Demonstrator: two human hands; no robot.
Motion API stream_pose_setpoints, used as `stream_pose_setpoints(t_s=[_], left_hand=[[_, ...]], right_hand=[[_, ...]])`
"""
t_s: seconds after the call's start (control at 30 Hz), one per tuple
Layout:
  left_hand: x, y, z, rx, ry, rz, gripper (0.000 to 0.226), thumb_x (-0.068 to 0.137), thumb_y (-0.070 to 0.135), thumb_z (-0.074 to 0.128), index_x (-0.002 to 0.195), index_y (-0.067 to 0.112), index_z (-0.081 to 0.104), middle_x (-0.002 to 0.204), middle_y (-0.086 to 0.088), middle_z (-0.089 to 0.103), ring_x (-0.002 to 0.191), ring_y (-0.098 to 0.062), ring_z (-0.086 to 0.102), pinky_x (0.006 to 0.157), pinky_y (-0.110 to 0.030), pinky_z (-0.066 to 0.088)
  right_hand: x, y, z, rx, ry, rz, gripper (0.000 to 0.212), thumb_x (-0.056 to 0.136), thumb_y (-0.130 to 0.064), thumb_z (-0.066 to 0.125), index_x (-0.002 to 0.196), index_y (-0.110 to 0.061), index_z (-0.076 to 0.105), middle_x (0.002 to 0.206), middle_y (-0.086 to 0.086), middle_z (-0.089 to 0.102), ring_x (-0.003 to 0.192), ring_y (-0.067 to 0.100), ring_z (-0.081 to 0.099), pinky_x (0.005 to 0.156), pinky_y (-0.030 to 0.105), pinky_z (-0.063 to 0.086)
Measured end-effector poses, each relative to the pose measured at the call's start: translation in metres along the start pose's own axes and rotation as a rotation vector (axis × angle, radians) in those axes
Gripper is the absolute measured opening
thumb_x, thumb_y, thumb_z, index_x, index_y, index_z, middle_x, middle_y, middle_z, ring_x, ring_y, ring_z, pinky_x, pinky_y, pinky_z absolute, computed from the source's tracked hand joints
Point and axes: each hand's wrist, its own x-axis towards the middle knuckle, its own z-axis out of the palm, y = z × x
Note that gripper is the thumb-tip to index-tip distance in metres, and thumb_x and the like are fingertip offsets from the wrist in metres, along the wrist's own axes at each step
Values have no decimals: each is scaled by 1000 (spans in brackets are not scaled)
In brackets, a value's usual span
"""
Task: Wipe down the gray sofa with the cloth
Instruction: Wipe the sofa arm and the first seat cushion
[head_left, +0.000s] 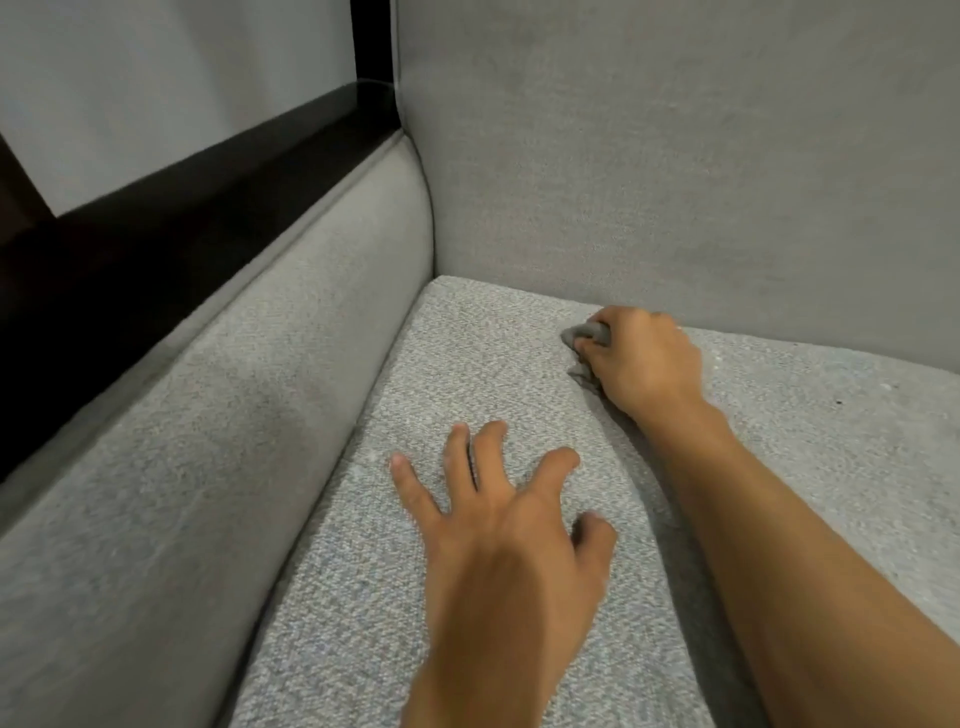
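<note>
The gray woven seat cushion (337, 597) is boxed in by a rounded gray padded armrest (208, 415) at left and an upright gray backrest (675, 156) behind. Bare seat is left at right.

Home living room, gray upholstered sofa (675, 156), dark wooden frame (156, 218)

You have a dark, glossy rail (156, 244) running diagonally across the upper left. It meets a dark upright post (370, 36) at the top edge of the view. Behind both you see a pale grey wall (182, 78), plain and unmarked.
</note>
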Motion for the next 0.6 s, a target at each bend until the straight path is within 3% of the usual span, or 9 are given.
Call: stream_pose_setpoints(t_s=[0.1,0.27,0.33,0.47,0.6], left_hand=[[0,-1,4,-4,33,5,46,79,63,49,120,48,65,141,-10,57,141,-35,45,109,-79,19],[0,-1,5,0,82,11,46,80,63,50,120,46,65,143,-11,56,142,-36,44,109,-79,19],[0,0,7,10,87,6,46,80,62,49,122,47,64,144,-11,55,143,-36,42,110,-80,17],[0,1,6,-5,63,6,49,82,62,46,127,48,61,148,-11,51,147,-36,36,111,-79,13],[0,-1,4,-8,27,9,49,83,63,45,128,49,58,150,-10,49,148,-35,33,112,-80,13]], right_hand=[[4,-2,-1,38,-48,-22,17,95,-37,66,104,-25,73,95,4,71,93,29,65,66,33,42],[-31,20,-36,15,-308,-234,3,90,-42,71,91,-39,70,86,-13,71,85,14,64,73,40,54],[-32,22,-37,-12,-292,-238,8,90,-45,70,95,-39,71,90,-11,73,89,17,65,75,41,55],[-17,18,-16,-4,-96,-159,19,92,-49,67,104,-35,71,98,-1,73,96,27,64,71,37,49],[-36,28,-27,107,-195,-203,15,91,-46,69,98,-34,71,87,-11,72,87,16,65,73,40,54]])
